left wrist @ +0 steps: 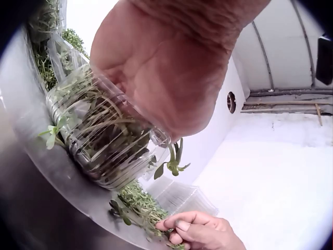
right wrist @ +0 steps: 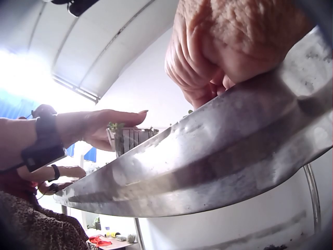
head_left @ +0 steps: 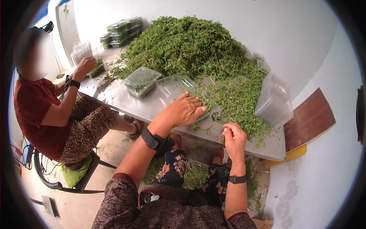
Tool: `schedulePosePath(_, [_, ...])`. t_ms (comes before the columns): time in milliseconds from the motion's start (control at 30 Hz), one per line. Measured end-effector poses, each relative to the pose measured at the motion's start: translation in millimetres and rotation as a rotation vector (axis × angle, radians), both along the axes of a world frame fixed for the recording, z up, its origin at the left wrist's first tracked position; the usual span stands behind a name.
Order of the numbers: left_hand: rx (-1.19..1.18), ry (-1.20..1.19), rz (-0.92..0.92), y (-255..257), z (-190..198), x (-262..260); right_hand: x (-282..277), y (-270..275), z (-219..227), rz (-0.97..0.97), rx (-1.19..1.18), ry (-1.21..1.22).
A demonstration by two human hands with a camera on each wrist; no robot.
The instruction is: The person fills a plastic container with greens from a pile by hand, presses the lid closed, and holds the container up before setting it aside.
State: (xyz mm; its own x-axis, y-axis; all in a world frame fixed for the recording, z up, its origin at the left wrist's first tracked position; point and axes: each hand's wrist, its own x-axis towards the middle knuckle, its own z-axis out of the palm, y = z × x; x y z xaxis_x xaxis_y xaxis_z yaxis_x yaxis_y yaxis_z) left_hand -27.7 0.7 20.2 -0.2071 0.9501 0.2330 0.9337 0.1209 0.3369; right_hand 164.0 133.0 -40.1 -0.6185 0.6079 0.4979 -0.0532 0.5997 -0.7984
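While a metal table (head_left: 146,110) stretches along the pale wall, a great heap of leafy greens (head_left: 190,49) covers much of its far side, thinning into a loose layer towards the right. At the left end sits another person (head_left: 42,114) in a dark red top. A stack of empty clear boxes (head_left: 272,101) leans near the right edge, and filled boxes (head_left: 120,32) are piled beside the heap; one closed box (head_left: 142,82) lies nearer the front edge.

Directly under the left hand (head_left: 183,110) is a clear box of greens (left wrist: 109,140), its open lid (head_left: 175,86) spread beside it. The palm faces down, fingers fairly straight, resting on the contents and hiding much of them from above. The right hand (head_left: 234,141) is at the loose greens by the front edge, fingers curled, thumb meeting forefinger; whether a stem is between them I cannot tell. A small sprig (left wrist: 174,161) pokes out at the box's rim.
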Motion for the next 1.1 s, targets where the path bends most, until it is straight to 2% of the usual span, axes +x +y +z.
schedulePosePath(67, [-0.110, 0.002, -0.039, 0.9, 8.4, 3.0, -0.3, -1.2, 0.7, -0.007, 0.005, 0.008])
schedulePosePath(200, [-0.131, 0.045, -0.018, 8.4, -0.2, 0.3, -0.6, -1.4, 1.7, -0.005, -0.014, 0.018])
schedulePosePath(300, [-0.078, -0.092, -0.050, 2.7, -1.9, -9.0, -1.3, 0.1, -1.0, -0.003, -0.024, 0.023])
schedulePosePath(367, [0.136, -0.304, -0.041, -8.8, -2.2, -13.8, -1.5, -1.6, -0.3, -0.003, -0.027, 0.025])
schedulePosePath(433, [0.151, -0.376, -0.056, -25.1, 9.2, -11.9, -0.9, -2.9, 3.6, 0.007, -0.042, 0.029])
schedulePosePath(500, [0.270, -0.286, -0.053, -37.9, 14.3, -11.4, -0.1, -1.7, 2.4, 0.022, -0.063, 0.000])
schedulePosePath(533, [0.292, -0.274, -0.078, -41.2, 3.3, -17.7, -0.5, -1.7, 2.1, 0.018, -0.064, 0.005])
schedulePosePath(567, [0.290, -0.274, -0.074, -48.2, 2.6, -16.4, -0.8, -1.7, 1.6, 0.011, -0.067, 0.010])
schedulePosePath(667, [0.281, -0.065, -0.106, -66.2, -8.0, -6.3, -0.9, -1.5, 2.6, 0.002, -0.030, 0.012])
schedulePosePath(833, [0.339, -0.016, -0.090, -64.4, -26.9, 4.9, -1.6, -2.7, 2.9, 0.010, -0.038, 0.006])
schedulePosePath(933, [0.390, 0.082, -0.127, -54.5, -26.3, 12.5, -0.7, -1.7, 2.9, 0.006, -0.036, 0.006])
schedulePosePath(1100, [0.402, 0.075, -0.093, -47.1, -27.1, 15.4, 0.0, -0.5, 0.0, -0.003, -0.044, -0.005])
